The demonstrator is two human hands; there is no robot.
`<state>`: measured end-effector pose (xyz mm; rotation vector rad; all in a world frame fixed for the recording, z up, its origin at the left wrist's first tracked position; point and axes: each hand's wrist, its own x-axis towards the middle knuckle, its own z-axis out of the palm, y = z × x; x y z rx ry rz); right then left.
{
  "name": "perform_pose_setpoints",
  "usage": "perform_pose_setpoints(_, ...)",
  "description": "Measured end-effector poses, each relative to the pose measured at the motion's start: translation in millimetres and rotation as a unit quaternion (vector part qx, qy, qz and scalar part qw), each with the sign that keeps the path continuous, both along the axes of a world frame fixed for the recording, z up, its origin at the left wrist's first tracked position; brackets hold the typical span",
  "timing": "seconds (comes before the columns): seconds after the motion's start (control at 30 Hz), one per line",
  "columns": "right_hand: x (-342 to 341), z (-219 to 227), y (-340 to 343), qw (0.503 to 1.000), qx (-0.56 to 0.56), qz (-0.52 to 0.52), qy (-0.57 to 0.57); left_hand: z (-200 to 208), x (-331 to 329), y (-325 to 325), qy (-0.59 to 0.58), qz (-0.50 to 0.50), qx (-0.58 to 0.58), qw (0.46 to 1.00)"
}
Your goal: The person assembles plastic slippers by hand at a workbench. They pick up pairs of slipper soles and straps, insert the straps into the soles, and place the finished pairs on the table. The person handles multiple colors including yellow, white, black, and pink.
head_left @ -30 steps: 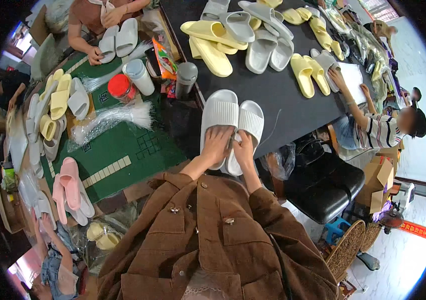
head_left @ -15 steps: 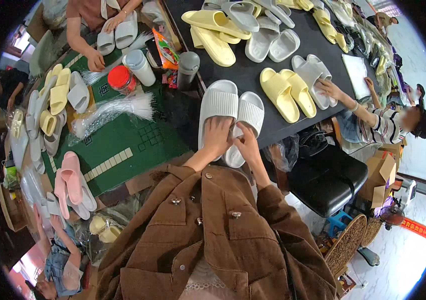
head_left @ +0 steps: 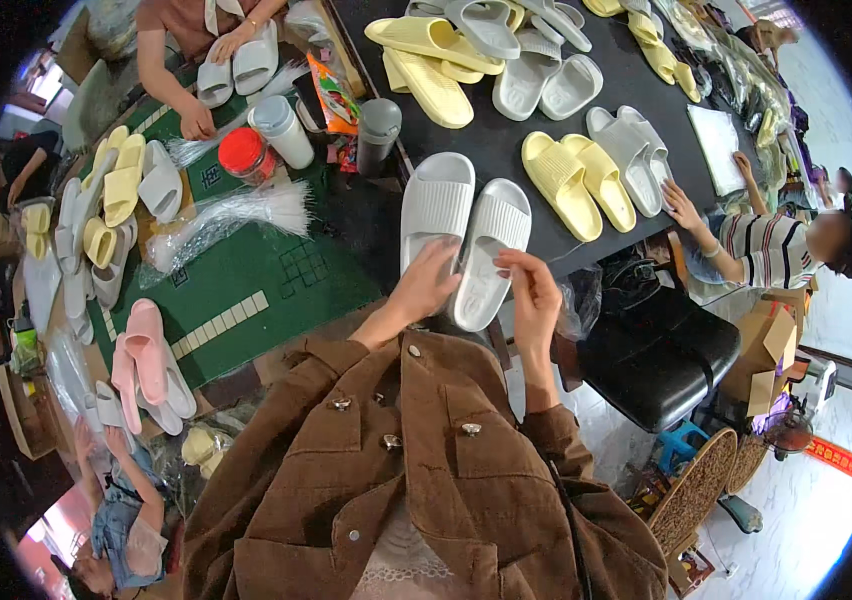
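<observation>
Two light grey slippers, a left one and a right one, lie side by side at the near edge of the black table, toes pointing away. My left hand is on the heel part of the left slipper, its fingers bent over the inner edge. Just off the outer side of the right slipper is my right hand, fingers curled in toward the thumb. Whatever those fingers may hold is too small to make out. Ribbed straps cross both slippers, and the left slipper's heel is partly hidden by my hand.
A yellow pair and a grey pair stand to the right, where a person in a striped shirt reaches in. Left are a dark tumbler, a red-lidded jar and white ties. A black chair is close by.
My right hand has drawn off the right slipper toward the right, fingers curling. My left hand has come out from the strap. The right slipper is turned slightly outward. The striped-shirt person's hand has pulled back.
</observation>
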<state>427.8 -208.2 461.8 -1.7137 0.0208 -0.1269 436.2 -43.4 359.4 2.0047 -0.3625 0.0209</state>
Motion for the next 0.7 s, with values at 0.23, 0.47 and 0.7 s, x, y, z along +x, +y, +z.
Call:
perform_pose_setpoints(0.23,-16,87,7,0.996,0.065,0.052,-0.027,20,8,1,0.037,-0.009,-0.034,0.999)
perform_pose_setpoints(0.47,-28,102,0,0.917,0.339,0.148,-0.152,81,-20,37,0.341,-0.228,-0.254,0.876)
perform_pose_setpoints(0.7,-40,36,4,0.948,0.166,0.181,0.201,88,-36,38,0.428,-0.081,-0.517,0.736)
